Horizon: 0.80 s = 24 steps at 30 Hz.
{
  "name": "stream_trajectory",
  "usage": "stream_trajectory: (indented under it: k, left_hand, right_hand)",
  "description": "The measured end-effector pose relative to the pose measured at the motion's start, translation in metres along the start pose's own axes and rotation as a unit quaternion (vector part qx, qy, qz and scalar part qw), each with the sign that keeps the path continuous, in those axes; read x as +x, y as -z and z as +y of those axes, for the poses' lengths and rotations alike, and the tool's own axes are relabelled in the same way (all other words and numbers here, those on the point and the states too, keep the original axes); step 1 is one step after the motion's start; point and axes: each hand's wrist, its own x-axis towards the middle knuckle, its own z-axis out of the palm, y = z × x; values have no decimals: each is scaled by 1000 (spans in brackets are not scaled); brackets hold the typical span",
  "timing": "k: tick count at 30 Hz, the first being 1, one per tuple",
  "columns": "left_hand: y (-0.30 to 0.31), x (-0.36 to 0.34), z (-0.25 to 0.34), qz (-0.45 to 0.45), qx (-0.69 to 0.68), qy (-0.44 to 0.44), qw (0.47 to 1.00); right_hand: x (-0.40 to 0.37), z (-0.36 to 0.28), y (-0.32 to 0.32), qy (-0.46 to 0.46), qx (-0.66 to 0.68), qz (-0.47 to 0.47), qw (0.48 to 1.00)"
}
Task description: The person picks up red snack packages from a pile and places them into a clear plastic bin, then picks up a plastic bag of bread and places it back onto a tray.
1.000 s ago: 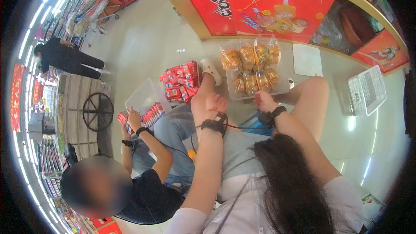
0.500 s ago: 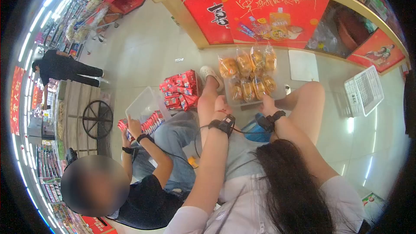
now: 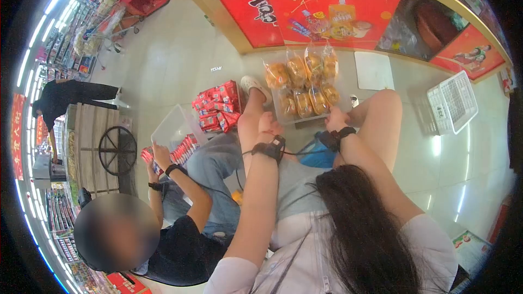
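Note:
In front of me on the floor sits a clear plastic tray (image 3: 305,121), with several bagged bread buns (image 3: 296,72) arranged in two rows. My left hand (image 3: 267,124) is at the tray's near left corner, its fingers curled against the edge. Over at the near right corner, my right hand (image 3: 337,118) has its fingers closed on the rim. Both wrists wear black straps with a small device. Left of the tray, a container of red snack packets (image 3: 217,106) stands beside my foot. The undersides of my fingers are partly hidden.
A seated co-worker (image 3: 185,239) on the left handles red packets over a clear bin (image 3: 170,125). A white basket (image 3: 453,106) and a white board (image 3: 373,71) lie to the right. A red display counter (image 3: 248,13) stands ahead; another person (image 3: 65,98) stands far left.
The whole scene has shifted slightly left and up in view. My hands stay by the tray's near corners, and the buns keep their arrangement.

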Motion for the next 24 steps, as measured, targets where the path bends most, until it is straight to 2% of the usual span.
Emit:
stream_trajectory:
  k: [1,3,4,6,7,8,9,10,11,12,13,15,17,20,23,24]
  left_hand:
    - [-4,-2,-1,13,2,-2,1000]
    - [-13,-13,0,25,-9,2,1000]
    - [-16,-19,-1,24,-22,10,999]
    - [-20,-17,0,8,0,29,1000]
    - [-13,-1,2,-6,29,36,999]
    - [-7,3,1,-9,29,24,999]
    - [-3,5,0,-13,30,11,999]
    - [3,8,-2,-16,31,-2,999]
    - [-19,-27,-1,25,30,-21,999]
    - [-25,-33,1,31,13,-32,999]
    - [-27,-32,0,22,-18,-43,999]
    - [-27,-27,-2,-14,-81,-72,994]
    - [-27,-15,-6,-49,-126,-84,987]
    - [-15,39,-14,-85,-167,-34,982]
    - [-12,56,-20,-41,-129,-61,989]
    - [-17,33,-14,-23,-118,-63,991]
  right_hand:
    - [4,0,-3,-11,11,15,1000]
    - [11,5,-3,-35,20,-12,999]
    - [21,8,2,-48,18,-54,997]
    - [41,8,14,113,-176,-212,955]
    - [50,8,25,280,-355,-320,833]
    - [60,12,28,423,-500,-413,633]
    - [69,15,27,475,-514,-441,561]
    - [76,14,29,449,-511,-465,567]
    - [87,12,30,382,-493,-490,608]
    - [98,10,27,283,-453,-502,680]
    - [103,10,24,133,-375,-488,777]
    - [102,17,5,-124,-177,-338,916]
    - [83,14,2,-228,-80,-227,944]
    - [118,11,5,-212,-124,-332,911]
    - [107,12,10,-187,-108,-285,934]
    - [101,11,12,-177,-103,-267,942]
